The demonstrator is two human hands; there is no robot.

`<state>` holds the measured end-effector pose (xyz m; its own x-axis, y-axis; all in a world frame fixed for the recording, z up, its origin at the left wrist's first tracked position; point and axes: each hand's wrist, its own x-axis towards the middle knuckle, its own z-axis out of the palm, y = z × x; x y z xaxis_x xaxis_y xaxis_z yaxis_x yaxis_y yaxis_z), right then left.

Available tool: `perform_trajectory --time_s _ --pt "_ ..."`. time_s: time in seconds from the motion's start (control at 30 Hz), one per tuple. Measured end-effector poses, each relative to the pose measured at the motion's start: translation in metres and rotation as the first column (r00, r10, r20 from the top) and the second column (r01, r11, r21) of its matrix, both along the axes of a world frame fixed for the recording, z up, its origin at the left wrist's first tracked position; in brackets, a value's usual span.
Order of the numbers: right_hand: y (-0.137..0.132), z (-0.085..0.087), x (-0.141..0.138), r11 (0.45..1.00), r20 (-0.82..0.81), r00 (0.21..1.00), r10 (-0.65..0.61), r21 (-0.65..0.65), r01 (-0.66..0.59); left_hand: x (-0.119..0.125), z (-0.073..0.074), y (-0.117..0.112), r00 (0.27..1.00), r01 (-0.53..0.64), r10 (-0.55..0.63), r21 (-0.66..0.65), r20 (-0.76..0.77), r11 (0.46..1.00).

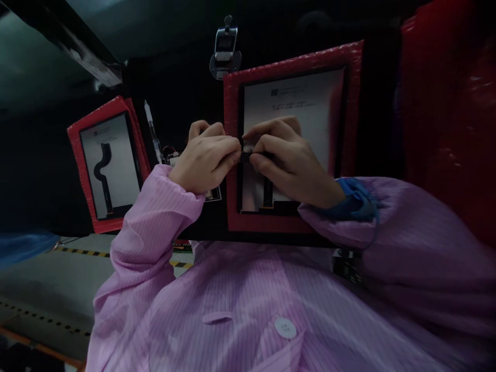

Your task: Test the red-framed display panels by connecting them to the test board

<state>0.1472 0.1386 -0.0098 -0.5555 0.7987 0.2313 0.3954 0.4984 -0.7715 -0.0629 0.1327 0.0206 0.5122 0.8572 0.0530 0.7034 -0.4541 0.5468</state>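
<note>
My left hand [211, 159] and my right hand [289, 160] meet over the left edge of the right-hand panel [306, 95], which has a red bubble-wrap border. Between their fingertips is a small dark piece [245, 156], pinched from both sides; its exact kind is too small to tell. Below my right hand a dark strip with an orange end [268, 194] shows on the panel, partly covered. On the left lies a similar red-bordered panel [126, 181], bearing a black, S-curved ribbon-like strip [104, 175]. A blue band is at my right wrist.
A metal tally counter [225, 49] sits behind the right panel. Near my left hand are a pen [154, 132] and a small circuit board [173, 158], partly hidden. Red bubble wrap [445, 124] stands at the far right. Blue material [27, 248] shows at the left.
</note>
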Motion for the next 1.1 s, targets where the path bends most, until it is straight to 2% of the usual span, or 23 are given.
perform_trajectory --time_s 0.33,0.63,0.83,0.93,1.0,1.03,1.1 --pt "0.002 0.001 0.003 0.998 0.023 0.999 0.043 -0.043 -0.042 -0.004 -0.002 0.002 1.0 0.017 -0.017 -0.01 0.003 1.0" --pt "0.002 -0.001 0.004 0.999 0.026 0.999 0.046 -0.015 -0.045 -0.005 0.002 0.003 1.0 -0.001 0.001 -0.021 0.027 1.0" --pt "0.001 -0.003 0.002 0.995 -0.024 0.995 0.097 0.029 -0.096 0.001 -0.005 0.004 0.998 -0.057 0.057 0.022 0.003 0.998" --pt "-0.002 -0.004 0.001 0.996 -0.05 0.995 0.083 0.028 -0.081 0.0 0.002 -0.003 0.993 -0.108 0.111 0.088 -0.029 0.99" --pt "-0.004 -0.003 0.001 0.999 -0.075 0.996 0.039 -0.004 -0.039 -0.004 0.01 -0.016 0.977 -0.215 0.212 0.197 0.038 0.956" --pt "-0.005 -0.003 0.001 1.0 -0.09 0.996 0.009 -0.025 -0.012 -0.005 0.013 -0.026 0.951 -0.307 0.287 0.268 0.111 0.913" --pt "-0.007 -0.002 0.001 0.997 -0.11 0.993 -0.05 -0.062 0.043 -0.004 0.013 -0.052 0.856 -0.515 0.441 0.379 0.27 0.769"
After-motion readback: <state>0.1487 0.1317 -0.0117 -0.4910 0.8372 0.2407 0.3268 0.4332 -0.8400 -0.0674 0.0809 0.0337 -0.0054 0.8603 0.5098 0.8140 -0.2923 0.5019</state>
